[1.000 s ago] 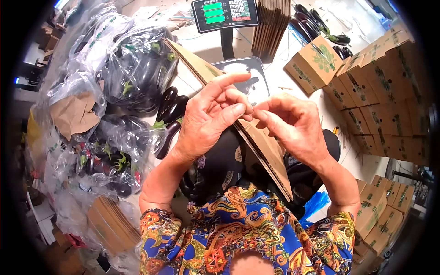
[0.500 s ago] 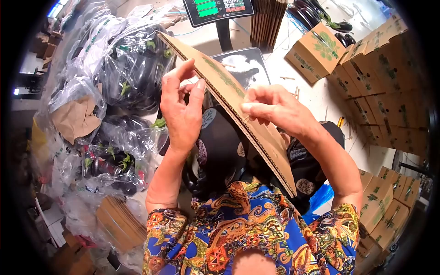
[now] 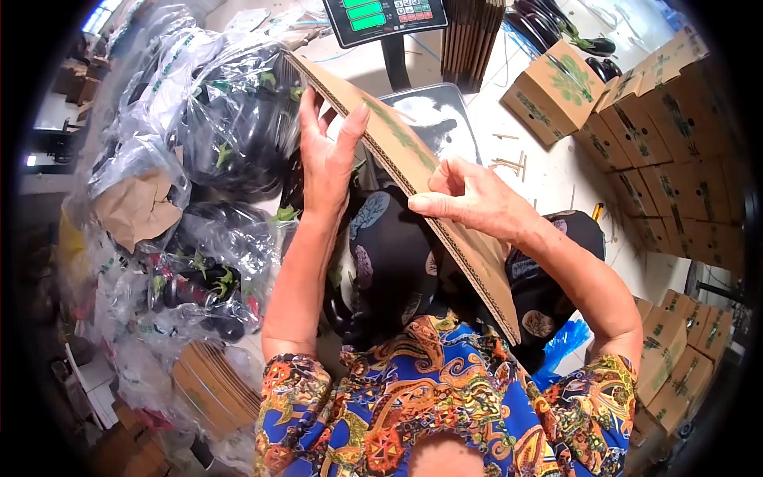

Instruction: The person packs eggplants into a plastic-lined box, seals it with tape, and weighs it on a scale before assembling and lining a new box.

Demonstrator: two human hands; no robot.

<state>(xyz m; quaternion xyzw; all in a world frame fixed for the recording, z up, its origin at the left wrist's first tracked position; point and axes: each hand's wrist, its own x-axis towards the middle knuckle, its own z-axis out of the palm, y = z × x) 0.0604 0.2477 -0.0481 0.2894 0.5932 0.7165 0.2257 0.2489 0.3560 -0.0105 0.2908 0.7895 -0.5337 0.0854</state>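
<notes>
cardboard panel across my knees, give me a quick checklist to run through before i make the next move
1. Left hand at the panel's upper edge: ok.
2. Right hand at the cardboard panel: ok, thumb along the near edge.
3. Grip firm on both sides: cannot tell; the panel hides some fingers.
4. Scale display lit: ok, though its digits are too blurred to read.
5. Scale platform bare: cannot tell; the panel covers part of it and glare whitens the rest.
6. Floor beside the scale free of scraps: not ok, thin brown strips lie there.
</notes>
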